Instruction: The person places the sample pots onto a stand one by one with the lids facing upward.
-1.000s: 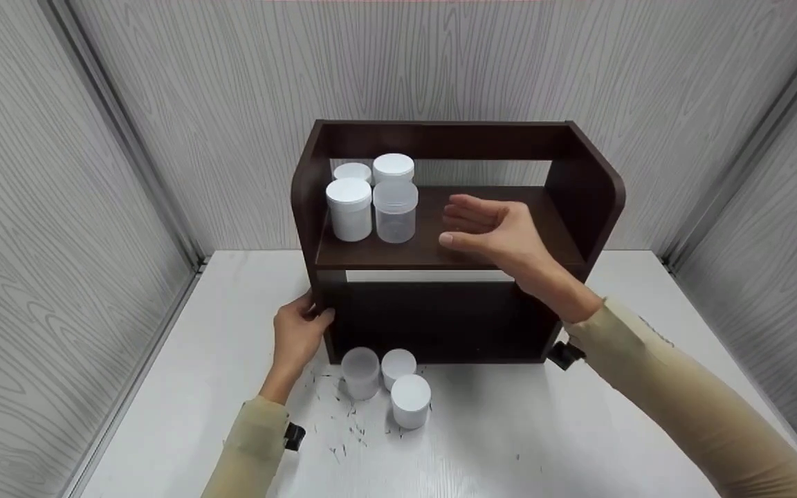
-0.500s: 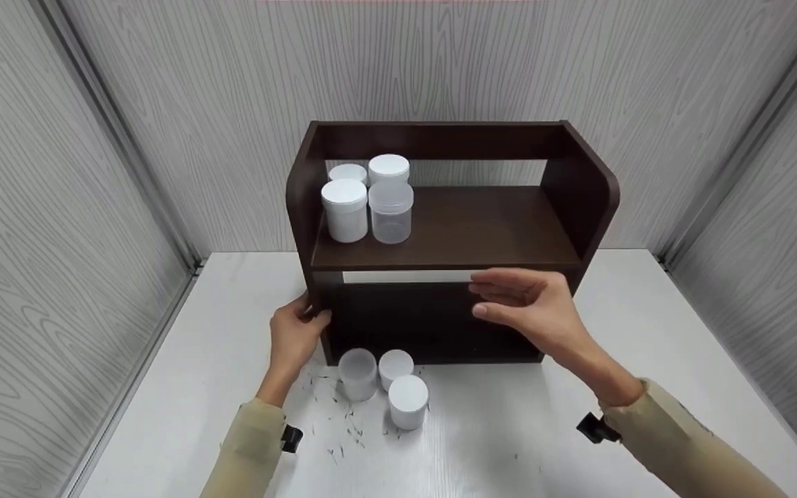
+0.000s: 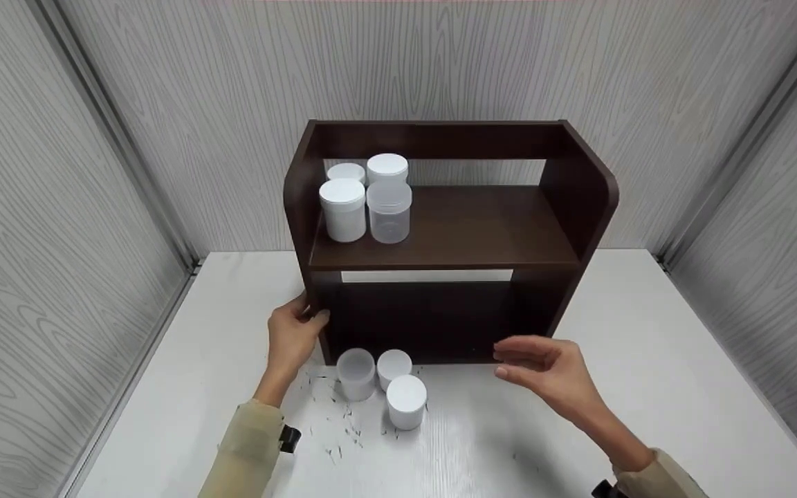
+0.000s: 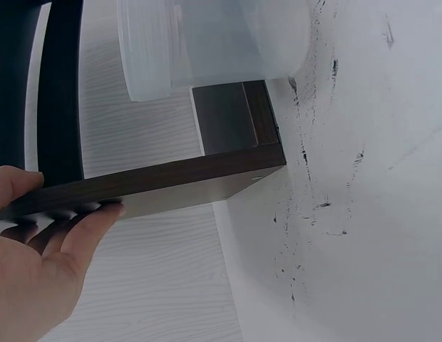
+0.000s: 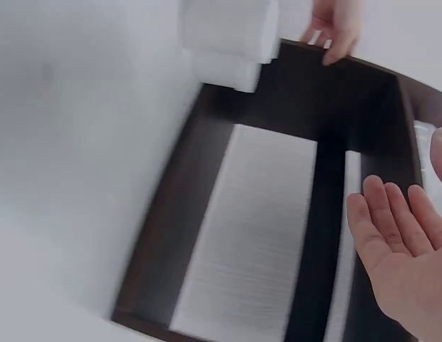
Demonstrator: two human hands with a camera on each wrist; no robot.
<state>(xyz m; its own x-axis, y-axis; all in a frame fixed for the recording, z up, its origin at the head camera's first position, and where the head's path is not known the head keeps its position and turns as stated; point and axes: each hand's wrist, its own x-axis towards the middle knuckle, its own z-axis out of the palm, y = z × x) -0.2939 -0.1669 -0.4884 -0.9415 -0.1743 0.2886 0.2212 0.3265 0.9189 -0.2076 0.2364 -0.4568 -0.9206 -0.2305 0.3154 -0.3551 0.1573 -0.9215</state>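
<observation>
My left hand [image 3: 291, 339] grips the left side panel of a dark brown two-tier shelf [image 3: 495, 228], thumb on one face and fingers on the other, as the left wrist view also shows. My right hand [image 3: 551, 377] is in the air in front of the shelf's lower right, palm turned inward, fingers extended and thumb apart, holding nothing. In front of the lower tier stand a translucent open jar [image 3: 356, 380], a small white jar [image 3: 394, 366] and a larger white-lidded jar [image 3: 406, 404], close together on the white table [image 3: 481, 456].
On the upper tier's left, a white-lidded jar [image 3: 343, 216] and a translucent jar [image 3: 389, 220] stand in front of two white-topped jars, one of them a taller jar [image 3: 387, 166]. Grey wood-grain walls [image 3: 433, 62] enclose the table. Dark scuffs [image 3: 350, 429] mark the tabletop.
My right hand has moved down from beside the upper-tier jars to in front of the lower tier, slightly rightward. The left hand keeps its grip on the panel, and the jars stay put.
</observation>
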